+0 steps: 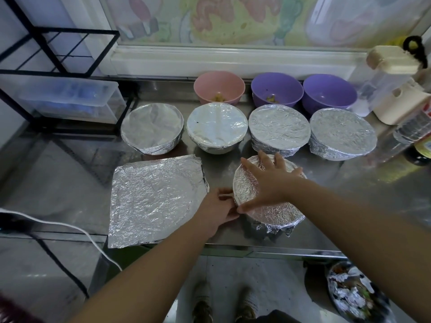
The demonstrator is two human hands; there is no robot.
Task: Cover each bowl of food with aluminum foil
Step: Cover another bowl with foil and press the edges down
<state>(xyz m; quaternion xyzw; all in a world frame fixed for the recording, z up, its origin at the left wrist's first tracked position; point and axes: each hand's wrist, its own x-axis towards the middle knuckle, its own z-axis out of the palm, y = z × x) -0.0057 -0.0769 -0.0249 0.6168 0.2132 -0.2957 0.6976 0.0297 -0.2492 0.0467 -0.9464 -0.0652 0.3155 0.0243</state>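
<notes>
A foil-covered bowl stands near the front edge of the steel counter. My right hand lies flat on its foil top, fingers spread. My left hand pinches the foil at the bowl's left rim. A flat sheet of aluminum foil lies to the left. Behind stand several foil-covered bowls, from the leftmost to the rightmost. At the back are a pink bowl and a purple bowl, each holding a little food, and another purple bowl, all uncovered.
A black wire rack with a clear plastic box stands at the left. Bottles and a cream container crowd the right end. A white cable crosses the lower left. A bin with crumpled foil sits on the floor.
</notes>
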